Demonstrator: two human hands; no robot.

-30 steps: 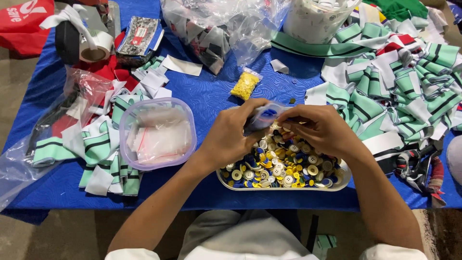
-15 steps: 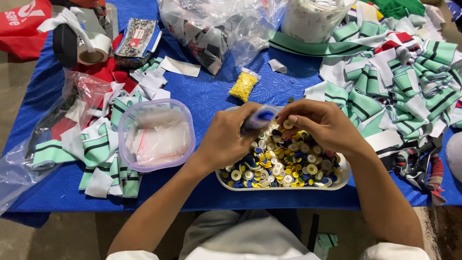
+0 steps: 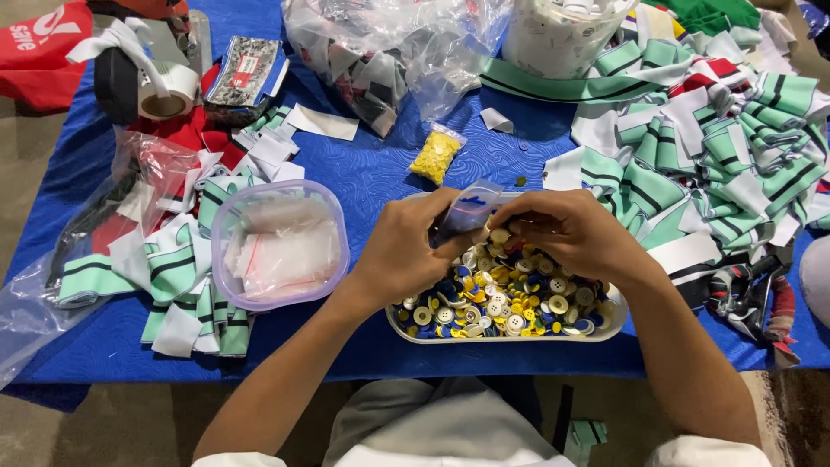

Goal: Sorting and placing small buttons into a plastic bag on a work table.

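— What do we have closest to us?
— Our white tray (image 3: 406, 323), heaped with mixed buttons (image 3: 510, 303). Above it our left hand (image 3: 406, 252) pinches a small clear bag (image 3: 468, 207) by its side, and our right hand (image 3: 566, 232) closes its fingertips at the bag's mouth.
— How far along are we?
— We judge early: the tray is full. One filled pouch of yellow buttons (image 3: 435, 156) lies farther back on the blue cloth (image 3: 363, 173); empty bags wait in the clear tub (image 3: 278, 245) at left.

One button tray (image 3: 605, 333), one tub (image 3: 226, 290), two hands.
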